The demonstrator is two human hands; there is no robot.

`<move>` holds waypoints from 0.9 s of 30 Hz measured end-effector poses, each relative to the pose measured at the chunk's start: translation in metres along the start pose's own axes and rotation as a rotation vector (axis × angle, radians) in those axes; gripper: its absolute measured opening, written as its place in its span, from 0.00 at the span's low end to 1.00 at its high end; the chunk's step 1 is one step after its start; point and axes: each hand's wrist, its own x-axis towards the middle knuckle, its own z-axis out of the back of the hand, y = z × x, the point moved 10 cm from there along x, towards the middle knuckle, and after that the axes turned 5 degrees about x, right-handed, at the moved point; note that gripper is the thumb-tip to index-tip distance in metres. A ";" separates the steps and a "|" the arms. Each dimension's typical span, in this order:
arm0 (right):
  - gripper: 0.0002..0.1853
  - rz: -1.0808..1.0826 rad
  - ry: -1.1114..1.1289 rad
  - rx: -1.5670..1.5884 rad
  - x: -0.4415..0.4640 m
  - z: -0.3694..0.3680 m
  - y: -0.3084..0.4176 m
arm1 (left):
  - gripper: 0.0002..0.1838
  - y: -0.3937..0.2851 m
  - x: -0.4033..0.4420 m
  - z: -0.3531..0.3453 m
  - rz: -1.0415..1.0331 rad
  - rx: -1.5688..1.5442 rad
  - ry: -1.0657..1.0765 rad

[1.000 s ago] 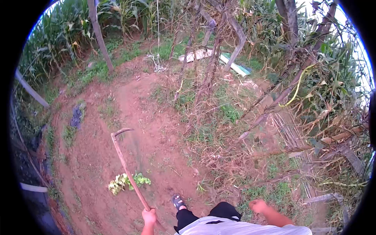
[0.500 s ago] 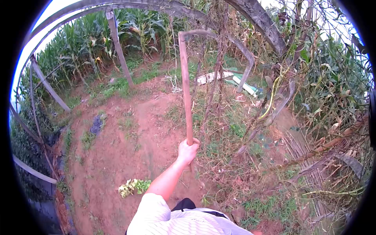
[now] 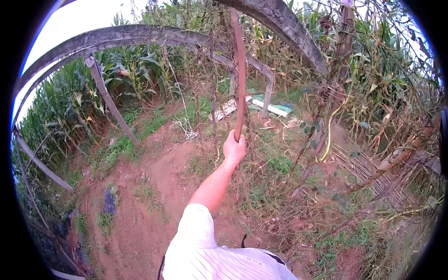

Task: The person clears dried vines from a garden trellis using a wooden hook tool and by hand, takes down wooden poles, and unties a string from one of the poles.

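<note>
My left hand (image 3: 234, 148) is closed around the lower end of a long-handled sickle (image 3: 241, 70), with the arm stretched forward. Its reddish wooden handle rises almost upright toward the top of the view, among dry climbing vines (image 3: 212, 60). The curved head cannot be made out now, up where the handle meets the weathered arched beam (image 3: 284, 21). My right hand is out of view.
Another grey arch (image 3: 135, 33) spans the left, with a slanting post (image 3: 109, 100) under it. Tall corn (image 3: 60, 109) stands behind. Pale boards (image 3: 226, 109) lie on the ground ahead. A yellow vine (image 3: 329, 135) hangs at right, near a bundle of sticks (image 3: 373, 175).
My left hand has moved up and forward, carrying the sickle higher, so its curved head no longer shows clearly. The view has shifted to the right.
</note>
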 end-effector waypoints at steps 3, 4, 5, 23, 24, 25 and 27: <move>0.12 -0.023 -0.037 0.076 -0.020 -0.026 -0.015 | 0.16 -0.001 0.064 0.001 0.001 0.106 0.000; 0.12 -0.032 -0.049 0.108 -0.025 -0.033 -0.021 | 0.16 -0.002 0.084 0.002 0.005 0.139 -0.013; 0.12 -0.042 -0.062 0.132 -0.032 -0.040 -0.030 | 0.16 0.000 0.100 0.000 0.022 0.153 0.008; 0.16 -0.257 -0.385 -0.447 -0.130 -0.060 -0.247 | 0.32 0.170 0.036 -0.081 0.051 0.001 0.180; 0.17 -0.202 -0.559 -0.061 -0.134 -0.039 -0.227 | 0.31 0.177 0.014 -0.079 0.071 0.023 0.202; 0.18 -0.064 -0.692 0.515 -0.132 -0.024 -0.209 | 0.30 0.194 -0.014 -0.089 0.197 -0.089 0.304; 0.20 0.065 -0.799 0.630 -0.174 0.000 -0.103 | 0.24 0.246 -0.086 -0.130 0.445 -0.377 0.517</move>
